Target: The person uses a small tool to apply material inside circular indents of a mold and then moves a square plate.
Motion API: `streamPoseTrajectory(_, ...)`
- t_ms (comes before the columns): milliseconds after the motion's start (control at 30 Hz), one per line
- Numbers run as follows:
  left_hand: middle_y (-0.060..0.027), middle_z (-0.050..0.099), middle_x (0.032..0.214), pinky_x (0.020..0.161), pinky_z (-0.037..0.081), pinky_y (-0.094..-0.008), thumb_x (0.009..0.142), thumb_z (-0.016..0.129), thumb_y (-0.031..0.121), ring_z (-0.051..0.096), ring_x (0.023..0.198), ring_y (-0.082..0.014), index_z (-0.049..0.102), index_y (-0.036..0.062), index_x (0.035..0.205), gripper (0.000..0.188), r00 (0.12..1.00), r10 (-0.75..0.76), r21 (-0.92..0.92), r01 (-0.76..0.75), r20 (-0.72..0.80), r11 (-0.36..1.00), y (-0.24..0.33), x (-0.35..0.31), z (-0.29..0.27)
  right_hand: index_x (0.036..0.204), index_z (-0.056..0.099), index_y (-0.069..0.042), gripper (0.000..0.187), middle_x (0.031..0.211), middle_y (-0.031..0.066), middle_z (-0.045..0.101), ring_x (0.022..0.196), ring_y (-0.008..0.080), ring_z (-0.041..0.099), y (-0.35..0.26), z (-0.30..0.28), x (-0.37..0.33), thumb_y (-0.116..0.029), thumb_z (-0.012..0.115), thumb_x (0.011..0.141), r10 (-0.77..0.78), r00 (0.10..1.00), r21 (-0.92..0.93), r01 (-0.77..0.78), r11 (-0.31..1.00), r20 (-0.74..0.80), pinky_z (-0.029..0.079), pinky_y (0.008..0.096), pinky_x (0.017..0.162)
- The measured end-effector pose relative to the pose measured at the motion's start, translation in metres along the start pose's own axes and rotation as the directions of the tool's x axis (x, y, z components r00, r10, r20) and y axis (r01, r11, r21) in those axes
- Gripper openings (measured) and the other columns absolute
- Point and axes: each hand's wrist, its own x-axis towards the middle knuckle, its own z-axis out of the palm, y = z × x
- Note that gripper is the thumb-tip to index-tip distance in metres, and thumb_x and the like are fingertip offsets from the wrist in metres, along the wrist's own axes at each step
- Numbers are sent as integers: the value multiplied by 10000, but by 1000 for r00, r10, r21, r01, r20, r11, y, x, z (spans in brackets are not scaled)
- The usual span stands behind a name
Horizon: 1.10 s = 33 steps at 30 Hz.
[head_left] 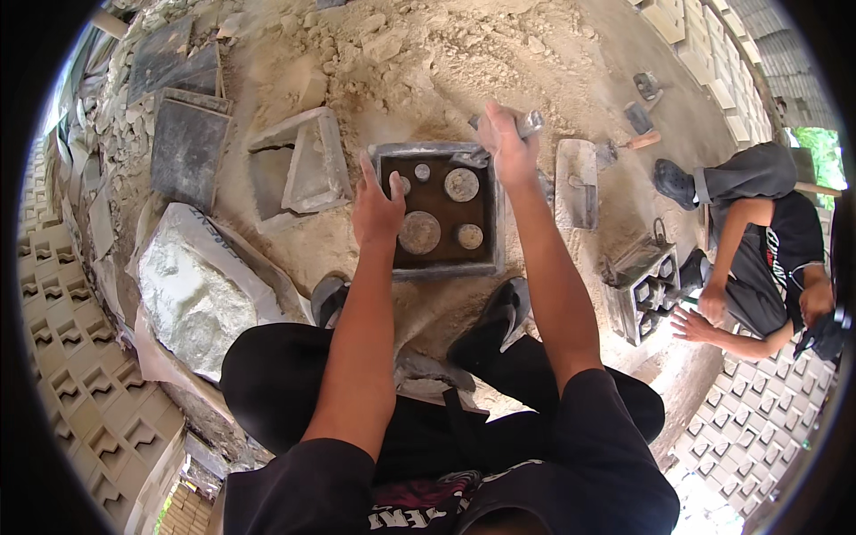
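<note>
1. one square dark frame (499, 223) lies flat on the sandy ground (428, 98), at the middle of the scene, in front of the person.
2. five round pieces sit inside it: one large disc (419, 233) near left, one middling disc (461, 185) far right, one smaller disc (469, 236) near right, and two little ones, one little piece (422, 169) on the far side and the other beside the left thumb, partly hidden.
3. two bare hands are at the frame. the left hand (379, 209) is over its left side, thumb and fingers wide apart, holding nothing that shows; whether it presses on the rim cannot be told.
4. the right hand (508, 150) is at the far right corner, closed around one grey tool (531, 123), blurred.
5. to the right lie one rectangular block (578, 183), one trowel (642, 140) with a wooden handle, and, farther off, one small grey block (637, 118) and one dark lump (646, 86).
6. to the left is one broken frame (334, 160); beyond it, at least three dark slabs (187, 152), overlapping.
7. near left, one open sack (254, 267) holds white powder (192, 294).
8. two dark shoes (499, 316) of the person stand just near of the square frame.
9. at the right, one co-worker (749, 250) sits with two hands by one box-shaped mould (637, 281).
</note>
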Motion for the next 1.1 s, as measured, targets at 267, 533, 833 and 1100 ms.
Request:
streamPoseTrajectory(267,-223,532,1291,908,480,-488,963,439,452,576,1109,-410,119,179,1534,709,1000,-16,11,16,-10,1000,-5,-1,1,574,507,-57,351,555,-57,411,512,39,345,-8,20,5,-121,653,887,320,932,-348,-247,904,170,252,254,458)
streamPoseTrajectory(533,-224,512,1320,905,481,-495,965,430,450,570,1117,-412,137,177,1531,693,999,-32,3,32,10,999,0,-1,-1,604,421,-82,324,571,-65,366,515,42,325,8,20,12,-33,569,889,221,951,-306,-149,940,216,238,246,474)
streamPoseTrajectory(833,-240,517,1315,897,483,-500,972,414,424,571,1112,-423,134,165,1533,678,1000,7,-16,-7,-18,1000,-2,1,4,605,480,-35,288,538,-39,414,519,49,372,12,42,7,-127,576,860,161,963,-272,-100,957,215,311,275,463)
streamPoseTrajectory(1100,-224,516,1325,887,481,-500,956,355,263,568,1098,-425,132,156,1534,629,996,74,-109,-78,-39,991,-17,4,9,625,520,-30,257,582,-53,445,535,60,381,35,73,15,-115,594,855,1,922,-365,152,918,387,308,296,479)
